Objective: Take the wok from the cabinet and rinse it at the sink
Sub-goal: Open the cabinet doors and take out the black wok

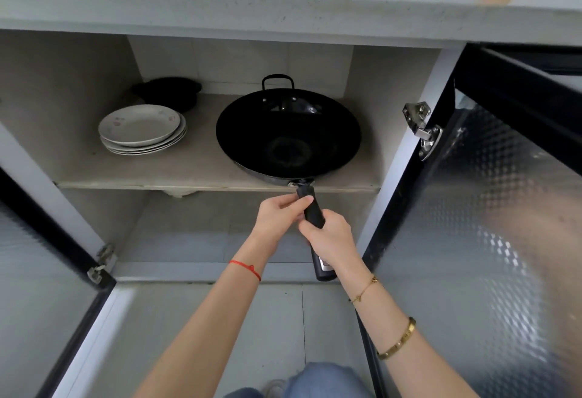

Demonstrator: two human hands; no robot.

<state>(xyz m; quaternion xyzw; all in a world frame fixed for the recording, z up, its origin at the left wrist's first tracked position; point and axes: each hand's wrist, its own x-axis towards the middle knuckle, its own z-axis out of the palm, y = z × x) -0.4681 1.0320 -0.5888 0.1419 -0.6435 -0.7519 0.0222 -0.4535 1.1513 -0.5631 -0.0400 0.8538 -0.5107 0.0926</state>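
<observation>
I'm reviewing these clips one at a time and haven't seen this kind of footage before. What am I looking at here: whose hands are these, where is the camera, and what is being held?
There is no machine here. A person wears one wide-angle camera on the head, so you look forward and down along their own bare arms. They face an open cabinet under a counter, both doors swung out. On the shelf sit a black wok, a stack of white plates to its left, and a dark item behind the plates that I cannot identify. Both hands grip the wok's long black handle, which sticks out past the shelf edge: the left hand nearer the pan, the right hand further back. The wok looks still on the shelf.
</observation>
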